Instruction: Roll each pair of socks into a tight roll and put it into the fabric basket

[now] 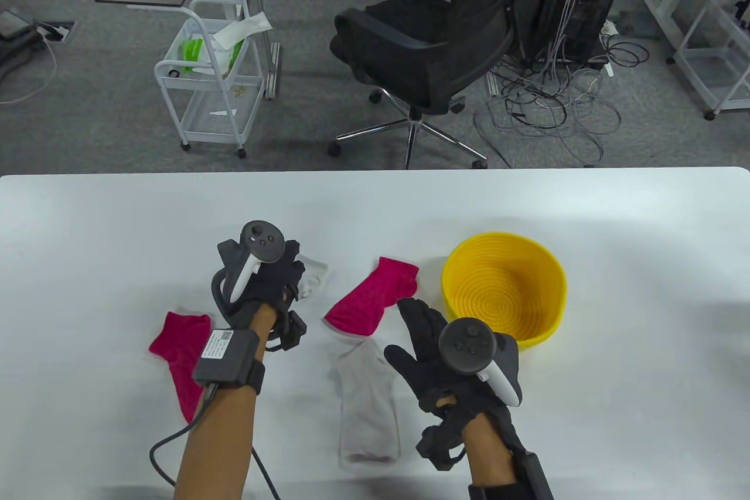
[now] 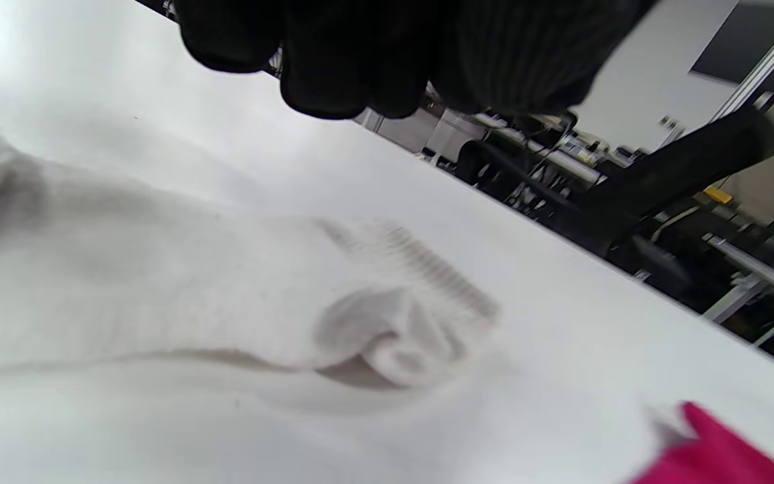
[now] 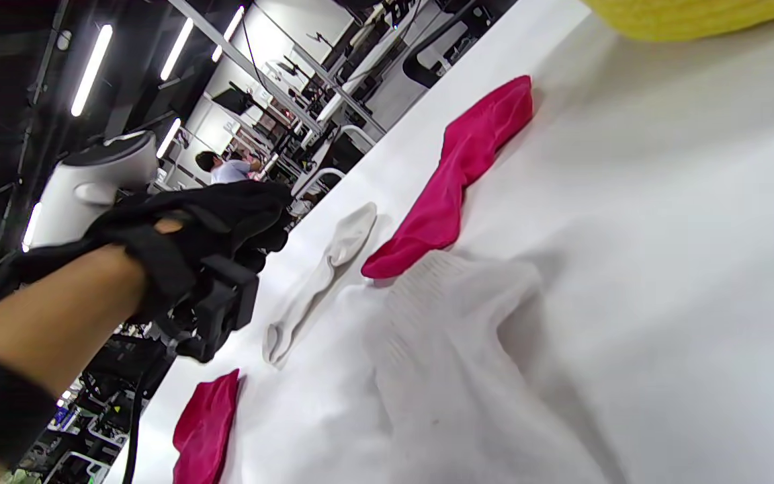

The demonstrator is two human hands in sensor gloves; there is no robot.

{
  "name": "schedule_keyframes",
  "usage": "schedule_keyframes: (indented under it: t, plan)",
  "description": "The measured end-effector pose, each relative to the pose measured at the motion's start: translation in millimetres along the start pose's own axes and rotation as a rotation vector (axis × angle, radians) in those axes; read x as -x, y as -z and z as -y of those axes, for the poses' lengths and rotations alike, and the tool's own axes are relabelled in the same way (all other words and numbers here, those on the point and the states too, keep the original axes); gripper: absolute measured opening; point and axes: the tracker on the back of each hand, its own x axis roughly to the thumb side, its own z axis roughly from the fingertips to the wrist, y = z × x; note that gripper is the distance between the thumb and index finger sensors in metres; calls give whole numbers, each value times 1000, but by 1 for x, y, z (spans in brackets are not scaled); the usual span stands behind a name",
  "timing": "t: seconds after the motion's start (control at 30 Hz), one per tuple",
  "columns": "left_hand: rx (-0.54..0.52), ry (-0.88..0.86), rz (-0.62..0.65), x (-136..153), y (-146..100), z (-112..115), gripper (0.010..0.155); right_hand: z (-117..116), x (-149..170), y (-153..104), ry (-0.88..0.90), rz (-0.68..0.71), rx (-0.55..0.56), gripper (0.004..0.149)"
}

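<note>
Two pink socks and two white socks lie apart on the white table (image 1: 644, 242). My left hand (image 1: 291, 272) hovers over the far white sock (image 1: 313, 277), fingers loosely curled and holding nothing; the left wrist view shows those fingers (image 2: 347, 60) above that sock (image 2: 192, 289). My right hand (image 1: 417, 336) is spread flat just right of the near white sock (image 1: 366, 400), fingertips close to the middle pink sock (image 1: 375, 295). The other pink sock (image 1: 179, 353) lies left of my left forearm. The yellow basket (image 1: 504, 289) stands right of the middle pink sock, with nothing in it.
Beyond the table's far edge are a black office chair (image 1: 433, 37), a white wire trolley (image 1: 211, 78) and tangled cables (image 1: 556, 107) on the floor. In the right wrist view a person (image 3: 226, 168) stands far off.
</note>
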Motion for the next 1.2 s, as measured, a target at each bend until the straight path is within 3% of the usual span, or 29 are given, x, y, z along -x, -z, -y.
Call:
schedule_keyframes:
  t: [0.17,0.27,0.33,0.4,0.6,1.03,1.2]
  plan:
    - [-8,61,-29,-3,28,19,60,-1,-1,0,-22,1,-10,89]
    - [72,159,-83,-5,40,30,61,-1,-3,0,-21,9,-14,89]
    - [22,137,-45,-5,45,33,58,-2,-4,1,-28,7,-21,89]
    - [38,132,-61,-5,48,37,54,-3,-5,1,-37,6,-24,88]
    - [45,185,-75,-7,54,40,52,-3,-3,2,-43,-2,-5,87]
    - [-60,376,-28,-22,53,42,42,-1,5,4,-25,-33,5,87]
    - [-44,392,-57,-20,47,29,44,1,6,4,-16,-30,10,87]
